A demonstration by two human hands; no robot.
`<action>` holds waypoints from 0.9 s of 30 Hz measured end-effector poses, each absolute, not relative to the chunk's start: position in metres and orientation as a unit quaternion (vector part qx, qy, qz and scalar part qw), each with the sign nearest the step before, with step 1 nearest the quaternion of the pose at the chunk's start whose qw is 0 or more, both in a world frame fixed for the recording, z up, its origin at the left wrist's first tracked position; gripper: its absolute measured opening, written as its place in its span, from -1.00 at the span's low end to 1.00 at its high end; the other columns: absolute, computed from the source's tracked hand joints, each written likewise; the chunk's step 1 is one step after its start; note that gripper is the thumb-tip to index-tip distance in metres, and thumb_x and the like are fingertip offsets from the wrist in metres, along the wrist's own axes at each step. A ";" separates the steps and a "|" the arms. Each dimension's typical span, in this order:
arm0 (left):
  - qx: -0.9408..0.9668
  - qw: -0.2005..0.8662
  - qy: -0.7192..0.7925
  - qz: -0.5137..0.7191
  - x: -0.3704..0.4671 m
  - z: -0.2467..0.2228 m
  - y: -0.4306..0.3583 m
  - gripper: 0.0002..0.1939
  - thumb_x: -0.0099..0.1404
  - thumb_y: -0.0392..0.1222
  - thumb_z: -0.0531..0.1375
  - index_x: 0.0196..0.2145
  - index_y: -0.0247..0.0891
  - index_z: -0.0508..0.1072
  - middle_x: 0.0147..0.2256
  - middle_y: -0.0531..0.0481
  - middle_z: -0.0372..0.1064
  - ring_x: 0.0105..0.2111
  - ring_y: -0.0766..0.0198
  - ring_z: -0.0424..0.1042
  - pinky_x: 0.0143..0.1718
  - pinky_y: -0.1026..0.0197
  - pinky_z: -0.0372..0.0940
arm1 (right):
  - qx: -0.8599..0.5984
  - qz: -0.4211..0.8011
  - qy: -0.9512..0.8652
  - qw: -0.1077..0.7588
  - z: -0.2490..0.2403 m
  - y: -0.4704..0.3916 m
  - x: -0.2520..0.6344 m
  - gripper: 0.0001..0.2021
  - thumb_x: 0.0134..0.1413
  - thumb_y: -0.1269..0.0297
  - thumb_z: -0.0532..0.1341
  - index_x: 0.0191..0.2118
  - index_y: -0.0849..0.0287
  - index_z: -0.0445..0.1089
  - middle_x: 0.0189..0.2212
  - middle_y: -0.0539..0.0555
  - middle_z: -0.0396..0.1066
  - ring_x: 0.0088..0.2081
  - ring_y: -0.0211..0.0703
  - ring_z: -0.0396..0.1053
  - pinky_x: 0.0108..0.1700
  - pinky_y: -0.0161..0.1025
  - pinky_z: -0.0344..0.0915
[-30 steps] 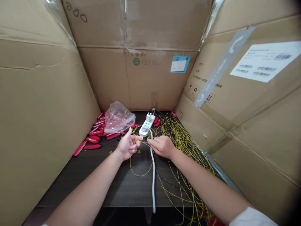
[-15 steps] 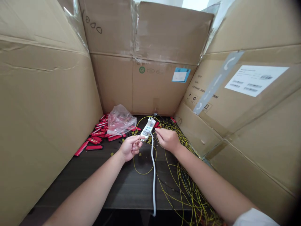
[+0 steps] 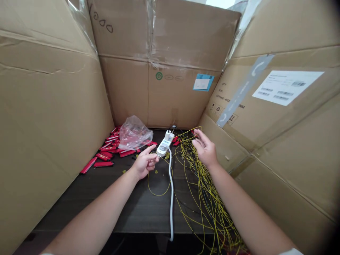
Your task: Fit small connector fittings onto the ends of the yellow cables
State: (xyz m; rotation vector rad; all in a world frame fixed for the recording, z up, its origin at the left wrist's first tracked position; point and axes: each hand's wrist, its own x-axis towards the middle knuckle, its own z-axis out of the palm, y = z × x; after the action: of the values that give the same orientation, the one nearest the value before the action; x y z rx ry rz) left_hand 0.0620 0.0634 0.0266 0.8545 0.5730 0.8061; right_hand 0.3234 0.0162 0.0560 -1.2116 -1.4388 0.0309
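Observation:
A white power strip-like unit (image 3: 164, 144) lies slanted on the dark table, a thick white cord (image 3: 171, 198) running from it over the near edge. Beside its lower end is my left hand (image 3: 145, 163), index finger stretched out and the other fingers curled, with a looped thin yellow cable (image 3: 159, 195) at them. My right hand (image 3: 205, 148) is raised at the right with its fingers apart. One yellow strand passes by its fingertips, above a heap of yellow cables (image 3: 209, 198) that trails down to the front edge.
Red-and-black pieces (image 3: 105, 156) are piled at the left, partly under a clear plastic bag (image 3: 135, 132). Small yellow bits (image 3: 167, 156) are scattered around the white unit. Tall cardboard boxes stand at the left (image 3: 53, 117), back (image 3: 127, 92) and right (image 3: 265, 134), walling in the table.
My right hand has moved right and up, away from the white unit, and its fingers have spread. The upper yellow loop has swung right with it. My left index finger has lifted off the unit.

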 end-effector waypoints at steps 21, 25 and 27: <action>0.296 0.818 0.071 0.489 0.036 0.033 0.073 -0.62 0.18 -0.04 0.14 -0.18 -0.36 0.53 -0.68 0.22 -0.38 -0.68 0.42 -0.25 -0.68 0.35 -0.16 | -0.702 -0.257 -0.498 0.440 0.040 -0.006 0.378 -0.30 0.03 0.22 0.13 0.27 0.46 0.06 0.21 0.36 0.12 0.29 0.14 -0.01 0.26 0.13 0.01; 0.291 0.819 0.018 0.494 0.026 0.039 0.076 -0.47 0.26 0.12 0.05 0.05 -0.27 0.40 -0.67 0.24 -0.42 -0.68 0.41 -0.33 -0.68 0.35 -0.21 | -0.694 -0.256 -0.491 0.460 0.036 -0.006 0.377 -0.33 0.04 0.22 0.12 0.26 0.42 0.09 0.19 0.34 0.15 0.24 0.12 0.09 0.24 0.11 0.08; 0.284 0.821 -0.019 0.496 0.020 0.040 0.079 -0.40 0.27 0.19 0.03 0.11 -0.23 0.33 -0.68 0.26 -0.44 -0.69 0.42 -0.36 -0.71 0.35 -0.25 | -0.695 -0.245 -0.487 0.469 0.034 -0.006 0.375 -0.36 0.04 0.22 0.12 0.24 0.40 0.13 0.16 0.33 0.20 0.20 0.13 0.17 0.20 0.11 0.13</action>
State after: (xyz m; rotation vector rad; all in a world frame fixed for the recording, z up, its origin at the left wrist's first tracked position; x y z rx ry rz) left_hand 0.0203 0.0790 0.0396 0.6043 -0.0403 1.0549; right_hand 0.3749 -0.0063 0.0344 -1.7029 -1.1940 -0.6009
